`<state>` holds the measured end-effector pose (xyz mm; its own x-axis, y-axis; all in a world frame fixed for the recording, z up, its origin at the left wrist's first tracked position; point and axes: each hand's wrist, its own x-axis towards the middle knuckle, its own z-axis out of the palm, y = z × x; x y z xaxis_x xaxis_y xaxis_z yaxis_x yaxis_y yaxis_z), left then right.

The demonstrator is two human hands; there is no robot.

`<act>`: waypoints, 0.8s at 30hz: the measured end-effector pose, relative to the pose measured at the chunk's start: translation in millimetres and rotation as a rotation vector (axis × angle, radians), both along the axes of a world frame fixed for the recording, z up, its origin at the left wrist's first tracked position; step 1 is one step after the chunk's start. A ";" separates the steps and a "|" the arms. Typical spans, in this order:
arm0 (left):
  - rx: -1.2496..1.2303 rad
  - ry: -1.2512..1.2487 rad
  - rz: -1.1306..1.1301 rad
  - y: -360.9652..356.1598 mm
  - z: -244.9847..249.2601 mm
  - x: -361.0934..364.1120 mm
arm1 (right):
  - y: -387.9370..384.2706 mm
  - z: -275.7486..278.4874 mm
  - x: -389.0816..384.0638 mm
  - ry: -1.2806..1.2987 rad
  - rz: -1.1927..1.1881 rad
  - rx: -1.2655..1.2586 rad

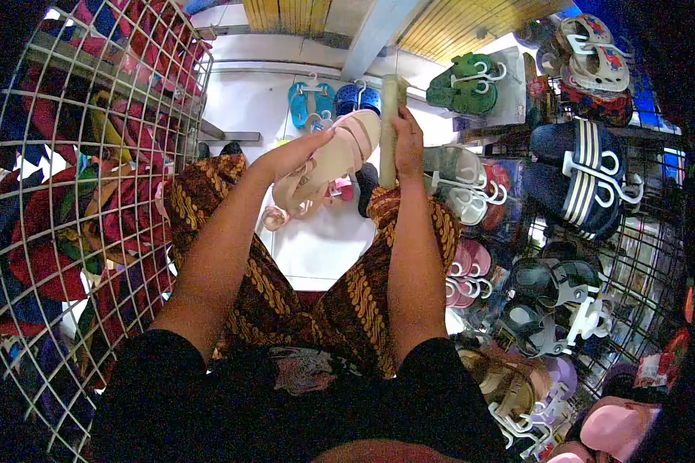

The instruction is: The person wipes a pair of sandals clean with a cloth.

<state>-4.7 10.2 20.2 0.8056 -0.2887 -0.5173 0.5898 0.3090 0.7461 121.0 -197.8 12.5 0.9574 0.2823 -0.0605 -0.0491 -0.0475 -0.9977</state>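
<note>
My left hand (289,157) is closed around a pale pink-beige strappy sandal (351,139), tilted with its toe end up and to the right. Another beige sandal part (297,193) hangs just below that hand, partly hidden by it. My right hand (408,144) grips a pale green sandal (389,135), held upright and seen edge-on, so its upper is mostly out of sight. The two raised pieces are close together, above the white floor between my knees. A small pink item (340,190) shows behind the beige sandal.
On the left stands a wire rack (93,177) of coloured footwear. Along the right hang green sandals (463,85), striped navy slides (575,181) and black sandals (552,282) on white hangers. Blue sandals (310,100) and blue clogs (355,99) lie ahead on the white floor (243,104).
</note>
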 end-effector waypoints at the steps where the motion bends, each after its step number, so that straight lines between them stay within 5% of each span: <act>1: 0.000 -0.009 -0.011 0.8 -1.2 -0.1 | -0.6 -2.4 0.2 -0.111 0.025 -0.093; 4: -0.021 -0.087 0.035 -6.3 -9.8 1.2 | 7.9 7.4 -8.0 -0.411 0.048 -0.366; 12: 0.004 -0.106 0.223 -10.8 -5.6 7.2 | 18.6 30.6 -22.8 -0.353 0.013 -0.838; 17: -0.076 -0.067 0.238 -3.0 28.6 7.3 | 18.6 26.1 -26.9 -0.454 -0.122 -0.676; 20: 0.135 -0.185 0.240 -7.1 -26.3 10.5 | 24.1 43.7 -28.9 -0.565 -0.073 -0.611; 24: 0.318 -0.240 0.201 -16.5 -21.5 2.1 | 22.5 24.3 -18.9 -0.436 -0.002 -0.740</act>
<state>-2.5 -6.3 -1.3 0.9375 0.0293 -0.3468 0.3401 0.1334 0.9309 102.1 -175.3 36.8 0.9384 0.3136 0.1449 0.3306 -0.6939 -0.6397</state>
